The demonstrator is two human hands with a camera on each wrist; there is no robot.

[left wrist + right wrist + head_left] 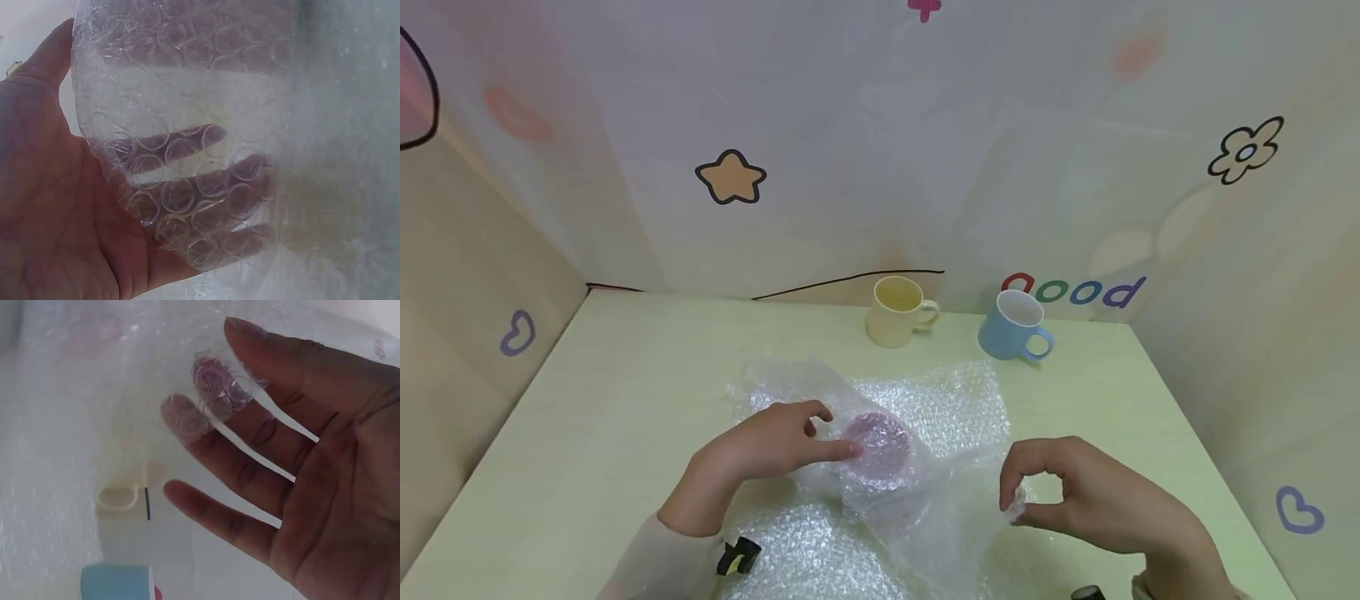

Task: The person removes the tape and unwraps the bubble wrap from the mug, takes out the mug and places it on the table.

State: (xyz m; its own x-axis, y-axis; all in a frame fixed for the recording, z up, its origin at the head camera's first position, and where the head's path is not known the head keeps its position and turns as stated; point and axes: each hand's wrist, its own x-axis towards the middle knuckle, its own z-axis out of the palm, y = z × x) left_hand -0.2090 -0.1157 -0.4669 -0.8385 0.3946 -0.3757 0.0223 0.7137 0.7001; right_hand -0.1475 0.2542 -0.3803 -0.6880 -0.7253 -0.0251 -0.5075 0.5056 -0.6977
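Observation:
In the head view a pink round cup (877, 446) shows through a sheet of bubble wrap (936, 533) lying over it. My left hand (767, 446) holds the wrapped cup from the left, its thumb against the wrap at the cup's edge. Seen from the left wrist, several fingers (187, 147) lie behind the clear wrap. My right hand (1090, 496) pinches a corner of the wrap between thumb and fingers, pulled out to the right of the cup. The wrap's edge shows over those fingertips (212, 378) in the right wrist view.
Another bubble wrap sheet (955, 404) lies flat on the pale table (625, 375) beneath. Behind it stand a yellow mug (889, 325) and a blue mug (1000, 333), handles to the right. A printed cloth (880, 150) walls the back and sides.

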